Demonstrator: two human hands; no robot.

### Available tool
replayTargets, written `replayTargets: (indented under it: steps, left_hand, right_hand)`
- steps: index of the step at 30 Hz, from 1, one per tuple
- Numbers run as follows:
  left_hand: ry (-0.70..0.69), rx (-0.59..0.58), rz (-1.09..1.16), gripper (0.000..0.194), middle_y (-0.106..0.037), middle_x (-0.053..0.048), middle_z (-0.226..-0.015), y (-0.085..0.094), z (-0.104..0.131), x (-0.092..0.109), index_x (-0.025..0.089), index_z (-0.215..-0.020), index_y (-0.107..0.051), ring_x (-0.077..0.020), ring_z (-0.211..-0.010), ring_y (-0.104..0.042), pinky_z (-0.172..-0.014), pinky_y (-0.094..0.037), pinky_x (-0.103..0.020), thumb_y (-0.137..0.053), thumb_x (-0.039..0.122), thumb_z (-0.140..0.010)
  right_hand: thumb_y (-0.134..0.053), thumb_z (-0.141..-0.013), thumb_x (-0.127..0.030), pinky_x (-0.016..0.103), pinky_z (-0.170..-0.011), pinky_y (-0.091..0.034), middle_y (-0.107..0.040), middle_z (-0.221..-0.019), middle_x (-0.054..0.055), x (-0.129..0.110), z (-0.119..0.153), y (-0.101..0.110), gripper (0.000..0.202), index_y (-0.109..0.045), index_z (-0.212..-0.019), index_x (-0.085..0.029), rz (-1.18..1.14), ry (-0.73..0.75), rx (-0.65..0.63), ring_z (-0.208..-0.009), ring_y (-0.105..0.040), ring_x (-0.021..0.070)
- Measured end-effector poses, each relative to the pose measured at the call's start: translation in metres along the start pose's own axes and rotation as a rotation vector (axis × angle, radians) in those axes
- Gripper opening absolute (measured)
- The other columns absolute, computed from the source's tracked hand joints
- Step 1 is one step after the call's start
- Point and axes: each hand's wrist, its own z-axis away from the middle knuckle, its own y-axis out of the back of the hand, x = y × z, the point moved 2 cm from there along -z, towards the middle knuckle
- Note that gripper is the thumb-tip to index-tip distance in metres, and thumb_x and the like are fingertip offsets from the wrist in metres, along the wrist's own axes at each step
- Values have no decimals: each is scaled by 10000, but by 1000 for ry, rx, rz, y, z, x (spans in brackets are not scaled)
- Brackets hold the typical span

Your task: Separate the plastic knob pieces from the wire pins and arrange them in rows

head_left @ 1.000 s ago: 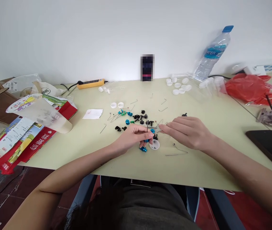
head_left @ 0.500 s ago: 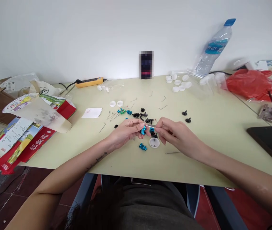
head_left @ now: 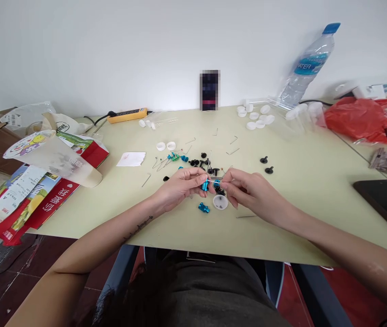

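Note:
My left hand pinches a small blue metal fitting, from which a thin metal rod points upward. My right hand is closed on the end of a thin hex key, whose other end meets the blue fitting. Below the hands another blue fitting lies on the table. Beside it a round white cap holds tiny dark pieces. Black knobs with stems lie just beyond my fingers, partly hidden by them.
Several loose hex keys, green and blue parts with wires and white caps lie farther back. A plastic cup leans at left; a phone lies at right. A water bottle leans on the wall.
The blue fitting has tilted slightly in my left hand, and the rod in it now stands a little differently. Both hands keep their hold; the whole view has shifted slightly.

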Motion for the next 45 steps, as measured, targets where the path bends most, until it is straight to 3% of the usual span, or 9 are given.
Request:
replayTargets:
  steps: [6, 11, 14, 18, 23, 30, 35, 40, 45]
  left_hand:
    - [-8, 25, -138, 272, -685, -74, -850, -2, 2, 1, 107, -846, -650, -97, -681, -621, -706, -508, -242, -627, 377, -824]
    - [68, -49, -164, 296, -665, -58, -780, -2, 3, 1, 103, -789, -669, -95, -618, -609, -645, -514, -236, -629, 395, -813]
    - [55, -39, -145, 277, -655, -52, -772, -2, 4, 5, 106, -797, -669, -80, -593, -579, -621, -504, -224, -619, 376, -824]
    - [-208, 124, -353, 268, -646, -53, -807, -5, 9, 17, 116, -810, -662, -91, -615, -577, -637, -497, -232, -566, 360, -862]
    - [-420, 202, -775, 237, -627, -32, -731, -15, 18, 18, 157, -816, -664, -109, -645, -577, -625, -462, -216, -522, 333, -887]
    - [-252, 130, -533, 284, -624, -37, -760, -18, 9, 9, 131, -788, -630, -98, -607, -585, -639, -484, -229, -523, 379, -877]
    - [-89, 61, -338, 304, -628, -50, -773, -14, 3, -1, 116, -808, -622, -102, -593, -572, -600, -498, -241, -543, 406, -854]
    - [-154, 93, -736, 241, -643, -24, -736, -22, 4, -7, 153, -808, -665, -103, -592, -527, -574, -424, -218, -530, 345, -864]
    - [-280, 91, -1010, 241, -692, -23, -798, -30, 2, -10, 213, -924, -725, -134, -660, -543, -625, -389, -237, -506, 306, -887]
  right_hand:
    - [-363, -958, -299, 211, -445, -287, -556, -536, -53, 2, 0, -2, 211, -497, -823, -207, 169, 44, 16, -428, -393, 85]
    - [-376, -938, -150, 279, -502, -345, -615, -668, 25, -7, 8, -7, 224, -580, -853, -190, 773, 489, 145, -558, -511, 135]
    - [-400, -948, -181, 306, -667, -455, -658, -938, 67, -9, 9, -5, 215, -602, -1016, -211, 738, 619, 214, -825, -604, 176]
    - [-343, -953, -476, 345, -744, -502, -632, -1032, 106, 0, -2, 7, 400, -582, -1100, -190, 85, 193, 230, -880, -623, 193]
    - [-267, -933, -576, 235, -405, -326, -573, -625, 28, 5, -9, -1, 566, -607, -827, -136, -522, -183, -276, -439, -423, 83]
    - [-404, -950, -228, 284, -527, -369, -578, -666, 23, -2, 5, -7, 254, -627, -839, -182, 538, 434, 255, -590, -492, 127]
    - [-437, -916, -97, 310, -506, -350, -604, -704, 18, -3, 9, 8, 230, -627, -861, -216, 935, 885, 214, -593, -493, 126]
    - [-501, -917, -214, 313, -496, -350, -608, -643, -1, 14, 4, 47, 174, -659, -929, -285, 819, 779, 288, -553, -502, 128]
    - [-500, -917, -326, 306, -491, -353, -624, -638, 9, 17, 3, 48, 185, -681, -923, -291, 731, 574, 316, -541, -523, 134]
